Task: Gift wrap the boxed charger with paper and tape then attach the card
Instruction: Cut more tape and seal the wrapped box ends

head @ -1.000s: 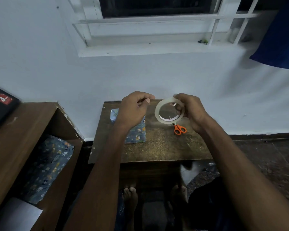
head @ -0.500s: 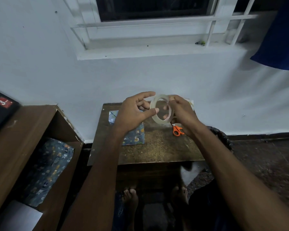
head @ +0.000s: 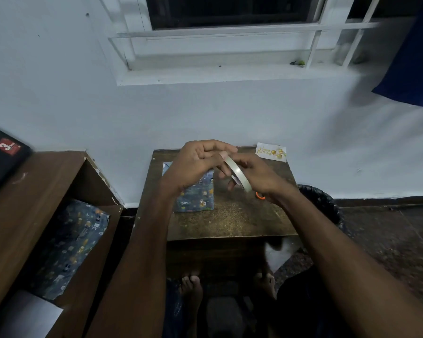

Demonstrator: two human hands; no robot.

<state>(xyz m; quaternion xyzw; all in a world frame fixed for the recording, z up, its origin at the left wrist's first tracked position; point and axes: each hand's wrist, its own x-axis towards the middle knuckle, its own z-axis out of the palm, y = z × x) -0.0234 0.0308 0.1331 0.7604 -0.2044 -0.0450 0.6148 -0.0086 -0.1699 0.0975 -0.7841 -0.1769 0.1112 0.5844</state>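
Observation:
A box wrapped in blue patterned paper (head: 195,197) lies on the small brown table (head: 230,220), partly behind my left wrist. Above the table I hold a roll of clear tape (head: 238,173) edge-on. My right hand (head: 257,175) grips the roll from the right, fingers curled through it. My left hand (head: 198,162) curls its fingers over the roll's top edge, thumb tip on the tape. A white birthday card (head: 271,152) with gold print leans at the table's far right corner.
Orange scissor handles (head: 259,195) peek out under my right wrist. A wooden shelf unit (head: 34,191) at the left holds spare blue wrapping paper (head: 69,245) and a white sheet (head: 27,315). A black-lined bin (head: 322,203) stands right of the table. My bare feet are under the table.
The roll has turned from facing me to edge-on. My left hand's fingers have closed over its top edge, and the card has come into view behind my hands.

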